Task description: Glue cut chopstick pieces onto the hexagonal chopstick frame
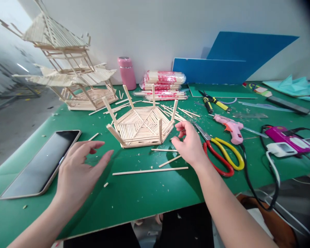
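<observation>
While the bare left hand (79,167) gapes empty, the right hand (189,144) half-curls, any hold unclear; just beyond, one hexagonal pale-wood stick base (144,122) with six posts (159,131) stands on the green tabletop (129,206).

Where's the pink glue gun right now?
In the head view, the pink plastic glue gun lies on the right of the green tabletop, between the black-and-yellow pliers and the scissors with red and yellow handles.

My hexagonal wooden-stick platform (131,124) lies flat before me on the green tabletop (150,196), six posts (159,131) rising around its edge.
</observation>
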{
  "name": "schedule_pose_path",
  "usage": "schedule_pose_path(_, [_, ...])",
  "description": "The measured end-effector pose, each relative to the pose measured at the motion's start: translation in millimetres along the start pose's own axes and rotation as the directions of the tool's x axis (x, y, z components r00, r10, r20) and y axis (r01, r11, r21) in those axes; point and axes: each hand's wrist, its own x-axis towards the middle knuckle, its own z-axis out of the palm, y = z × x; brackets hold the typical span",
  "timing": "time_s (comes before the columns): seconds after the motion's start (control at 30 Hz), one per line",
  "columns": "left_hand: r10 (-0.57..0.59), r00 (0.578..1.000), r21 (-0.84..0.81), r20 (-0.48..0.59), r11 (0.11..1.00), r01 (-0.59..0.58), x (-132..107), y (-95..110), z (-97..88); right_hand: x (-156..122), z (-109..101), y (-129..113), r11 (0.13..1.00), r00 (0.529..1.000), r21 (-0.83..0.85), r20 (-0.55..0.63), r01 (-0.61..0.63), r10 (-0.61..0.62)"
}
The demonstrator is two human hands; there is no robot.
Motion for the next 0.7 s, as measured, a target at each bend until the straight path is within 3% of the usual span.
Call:
schedule_pose_path(0.27, [-0.020,0.990,-0.199,0.142,0.979,0.049,14,3,18.7,-1,1,-5,0.995,0.994,0.030,0.059,0.095,-0.096])
schedule_pose_path(0.43, [0.028,0.987,-0.267,0.159,0.963,0.015,16,4,27.1,-3,6,-9,0.982,0.976,0.067,0.121,0.176,-0.183])
schedule_pose_path(0.53, [0.095,0.989,-0.288,0.111,0.956,-0.059,15,5,27.7,-4,10,-9,0.975,0.966,0.022,0.131,0.222,-0.223])
schedule_pose_path(0.7, [0.119,0.988,-0.278,0.098,0.957,-0.088,16,7,27.0,-6,12,-9,0.969,0.963,-0.026,0.117,0.247,-0.243])
